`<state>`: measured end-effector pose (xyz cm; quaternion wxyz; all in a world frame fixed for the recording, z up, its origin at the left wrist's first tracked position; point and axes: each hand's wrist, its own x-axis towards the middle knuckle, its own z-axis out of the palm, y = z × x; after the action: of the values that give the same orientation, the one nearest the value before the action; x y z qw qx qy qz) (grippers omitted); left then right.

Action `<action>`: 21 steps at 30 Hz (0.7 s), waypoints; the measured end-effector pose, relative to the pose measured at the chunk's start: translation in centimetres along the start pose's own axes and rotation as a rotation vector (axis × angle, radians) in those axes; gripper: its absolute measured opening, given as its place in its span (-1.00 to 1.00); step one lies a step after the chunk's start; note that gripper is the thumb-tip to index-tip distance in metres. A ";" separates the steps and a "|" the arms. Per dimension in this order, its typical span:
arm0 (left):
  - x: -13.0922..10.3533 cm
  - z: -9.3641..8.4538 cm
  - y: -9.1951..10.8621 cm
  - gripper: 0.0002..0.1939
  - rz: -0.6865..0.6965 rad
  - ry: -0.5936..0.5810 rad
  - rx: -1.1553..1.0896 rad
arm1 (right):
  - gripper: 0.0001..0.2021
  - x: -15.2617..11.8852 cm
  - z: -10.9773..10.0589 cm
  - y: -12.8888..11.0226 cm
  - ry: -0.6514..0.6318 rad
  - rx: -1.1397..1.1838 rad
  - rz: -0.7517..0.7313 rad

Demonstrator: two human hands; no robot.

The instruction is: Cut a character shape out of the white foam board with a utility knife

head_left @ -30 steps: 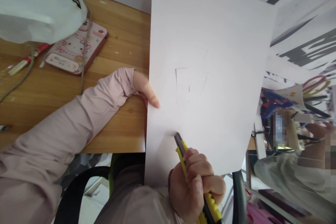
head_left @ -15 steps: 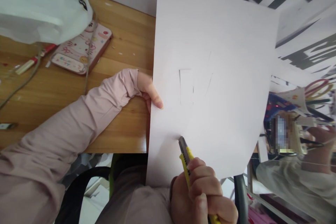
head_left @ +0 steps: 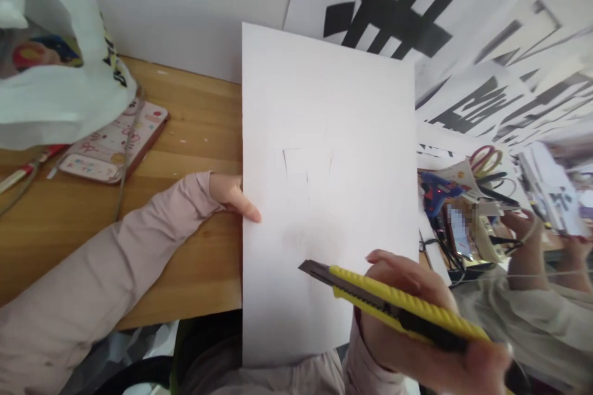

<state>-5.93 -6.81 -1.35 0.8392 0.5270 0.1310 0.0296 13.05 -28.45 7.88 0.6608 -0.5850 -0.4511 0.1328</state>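
Note:
A large white board (head_left: 287,99) fills the middle, with thin cut lines around its centre. My left hand (head_left: 234,194) grips its left edge, thumb on top and the other fingers hidden underneath. In my right hand (head_left: 412,315) is a yellow utility knife (head_left: 389,302), its blade extended and pointing left above the lower part of the board. The blade tip looks lifted off the surface. My right fingers are loosely around the handle, partly hidden by it.
On the wooden table (head_left: 194,111) at left lie a pink phone (head_left: 115,148) and cable, beside a white plastic bag (head_left: 60,105). Scissors (head_left: 486,160) and other tools stand at right, near a co-worker's arm (head_left: 532,253). Printed sheets (head_left: 393,6) cover the back wall.
My right hand has turned the utility knife from pointing up the board to pointing left, and raised it closer to the camera. The view has shifted; my left hand still grips the board's edge.

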 end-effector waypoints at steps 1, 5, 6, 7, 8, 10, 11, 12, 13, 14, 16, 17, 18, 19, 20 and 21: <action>0.2 0.3 0.1 -0.57 -0.006 -0.034 0.018 | -0.34 0.5 -0.2 0.6 -0.014 0.049 0.063; 0.8 1.8 0.3 -0.60 0.054 0.045 0.010 | -0.37 2.1 -0.3 2.0 0.098 0.191 0.263; 0.9 2.3 0.3 -0.61 0.058 0.075 -0.024 | -0.37 2.6 -0.1 2.2 0.117 0.222 0.291; 1.0 2.7 0.3 -0.62 0.048 0.097 -0.068 | -0.38 3.1 0.2 2.4 0.126 0.257 0.308; 1.0 3.1 0.3 -0.62 0.023 0.110 -0.119 | -0.39 3.8 0.5 2.6 0.115 0.296 0.319; 1.1 3.7 0.3 -0.62 -0.029 0.128 -0.216 | -0.40 4.9 1.0 3.3 0.027 0.381 0.338; 1.1 3.9 0.2 -0.61 -0.052 0.136 -0.250 | -0.40 5.5 1.3 3.8 -0.030 0.422 0.345; 1.1 4.0 0.1 -0.60 -0.073 0.146 -0.273 | -0.39 5.9 1.5 4.4 -0.081 0.452 0.345; 1.1 4.0 -0.1 -0.60 -0.093 0.156 -0.284 | -0.38 6.2 1.7 5.1 -0.121 0.476 0.339; 1.2 3.9 -0.2 -0.60 -0.107 0.166 -0.281 | -0.39 6.4 1.9 5.8 -0.149 0.495 0.336; 1.2 3.6 -0.7 -0.62 -0.107 0.186 -0.240 | -0.46 6.5 2.1 7.1 -0.172 0.532 0.337; 1.3 3.4 -0.9 -0.64 -0.094 0.192 -0.213 | -0.53 6.4 2.2 7.7 -0.169 0.551 0.341; 1.3 3.2 -1.0 -0.67 -0.081 0.185 -0.186 | -0.61 6.4 2.3 8.1 -0.160 0.570 0.348; 1.4 3.0 -1.2 -0.69 -0.069 0.174 -0.162 | -0.68 6.3 2.3 8.4 -0.155 0.586 0.359; 1.4 2.9 -1.2 -0.71 -0.066 0.164 -0.144 | -0.74 6.3 2.3 8.5 -0.153 0.600 0.367; 1.4 2.8 -1.1 -0.72 -0.067 0.155 -0.133 | -0.78 6.3 2.3 8.6 -0.160 0.612 0.372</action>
<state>-4.00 -9.50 -1.46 0.8602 0.4616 0.2108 0.0508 17.86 -20.18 2.79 0.7325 -0.4201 -0.3267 0.4245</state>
